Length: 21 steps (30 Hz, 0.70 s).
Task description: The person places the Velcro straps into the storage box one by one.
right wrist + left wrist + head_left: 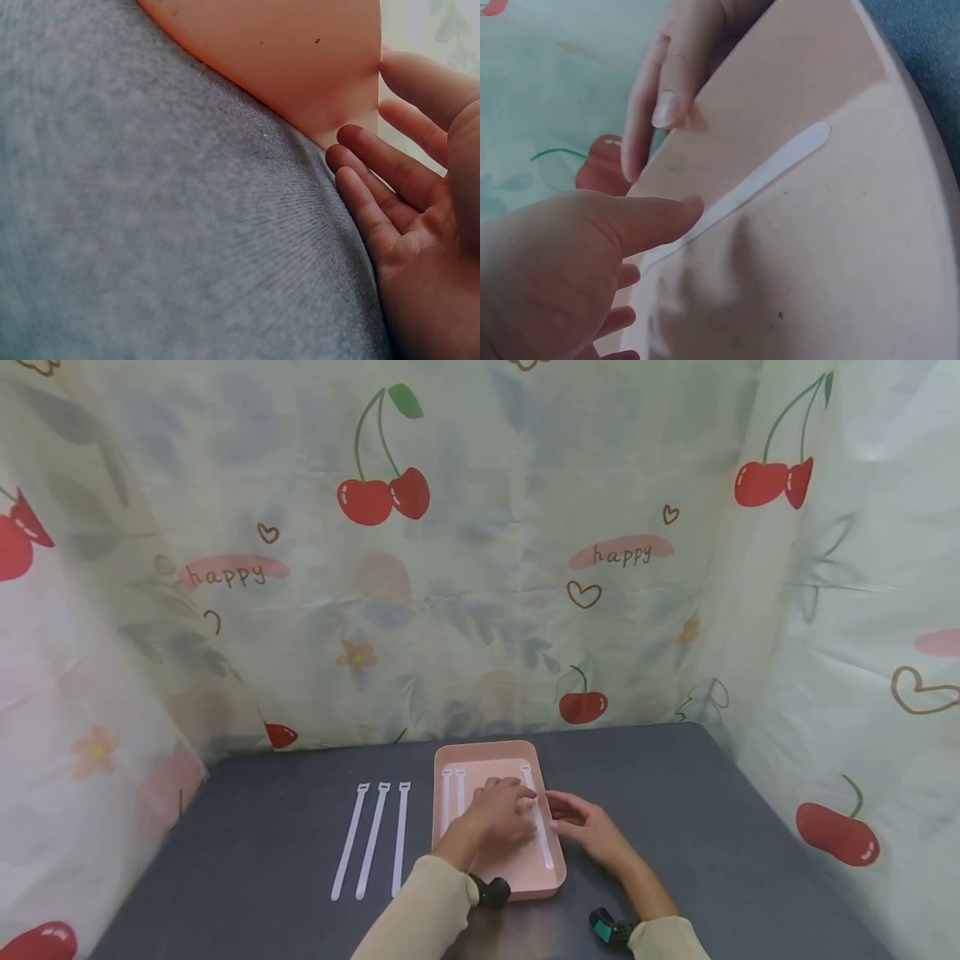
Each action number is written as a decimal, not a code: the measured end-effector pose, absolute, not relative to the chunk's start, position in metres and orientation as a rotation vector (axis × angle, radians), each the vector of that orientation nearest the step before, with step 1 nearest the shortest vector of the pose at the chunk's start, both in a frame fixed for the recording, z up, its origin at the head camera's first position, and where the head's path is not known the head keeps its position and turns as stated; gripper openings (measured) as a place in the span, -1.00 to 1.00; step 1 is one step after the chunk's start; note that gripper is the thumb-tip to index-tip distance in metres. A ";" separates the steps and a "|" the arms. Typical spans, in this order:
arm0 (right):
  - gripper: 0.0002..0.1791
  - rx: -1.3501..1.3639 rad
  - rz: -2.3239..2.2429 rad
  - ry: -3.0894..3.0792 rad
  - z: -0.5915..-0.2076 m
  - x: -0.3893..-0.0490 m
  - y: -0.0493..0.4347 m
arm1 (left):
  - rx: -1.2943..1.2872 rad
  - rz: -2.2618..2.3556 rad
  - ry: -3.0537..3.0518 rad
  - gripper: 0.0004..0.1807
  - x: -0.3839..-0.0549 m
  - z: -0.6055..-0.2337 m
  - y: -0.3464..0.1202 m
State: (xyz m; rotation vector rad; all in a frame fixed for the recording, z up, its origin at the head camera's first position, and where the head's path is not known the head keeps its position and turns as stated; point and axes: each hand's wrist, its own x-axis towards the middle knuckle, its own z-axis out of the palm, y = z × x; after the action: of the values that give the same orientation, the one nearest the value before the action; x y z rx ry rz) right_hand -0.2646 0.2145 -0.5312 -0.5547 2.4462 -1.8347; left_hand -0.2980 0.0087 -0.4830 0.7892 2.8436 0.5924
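1. While the dark table (637, 793) spreads below, we see the pink tray (506, 867) on it.
2. We find the left hand (498, 810) above the tray, fingers relaxed, gripping nothing; the right hand (588, 827), equally slack, borders its right wall.
3. Between them, we see the white strap (542, 831) near the left thumb.

The word "happy" (227, 577) stands twice on the patterned sheet (480, 560).

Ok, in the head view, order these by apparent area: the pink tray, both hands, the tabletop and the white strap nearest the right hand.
1. Dark tabletop
2. Pink tray
3. Left hand and right hand: too alike to rank
4. White strap
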 end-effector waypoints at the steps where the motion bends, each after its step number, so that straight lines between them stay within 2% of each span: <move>1: -0.43 -0.554 -1.831 2.452 -0.531 -0.264 0.215 | 0.798 0.605 2.845 -0.49 -0.298 -0.482 0.008; 9: -0.43 -0.560 -1.832 2.447 -0.529 -0.263 0.213 | 0.883 0.795 2.825 -0.57 -0.298 -0.471 -0.004; 21: -0.42 -0.491 -1.825 2.448 -0.529 -0.265 0.213 | 0.874 0.975 2.774 -0.63 -0.289 -0.459 -0.023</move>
State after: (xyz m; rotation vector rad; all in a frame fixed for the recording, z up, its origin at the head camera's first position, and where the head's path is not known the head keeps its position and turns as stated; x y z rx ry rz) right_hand -0.2650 0.2130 -0.5292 -0.4908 2.4477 -1.8254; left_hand -0.2890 -0.0230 -0.4591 0.8744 2.7740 0.9749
